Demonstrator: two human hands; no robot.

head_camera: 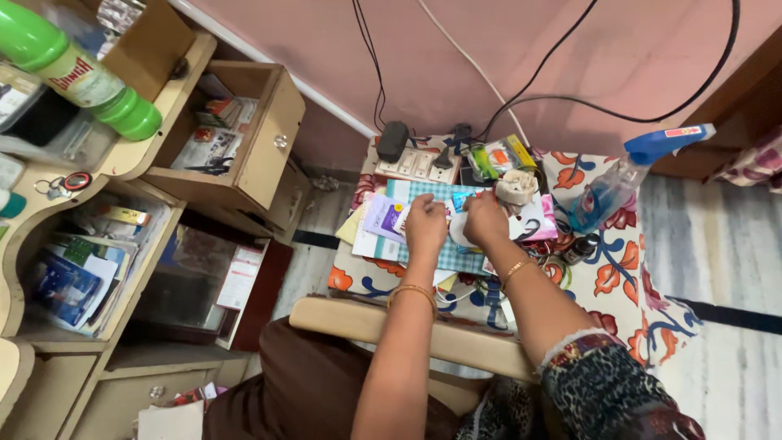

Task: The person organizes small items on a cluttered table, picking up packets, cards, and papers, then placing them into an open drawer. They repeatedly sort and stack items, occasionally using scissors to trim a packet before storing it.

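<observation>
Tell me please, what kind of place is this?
Probably a room in a home, not a workshop. A low table with a flowered cloth holds papers, a power strip and a spray bottle. Beside it stands a wooden shelf unit with an open drawer and books.

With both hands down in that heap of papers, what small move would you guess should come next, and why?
Probably lift the small blue packet clear of the pile: both the left hand and right hand already meet at it, atop the checked cloth, with clutter crowding round.
</observation>
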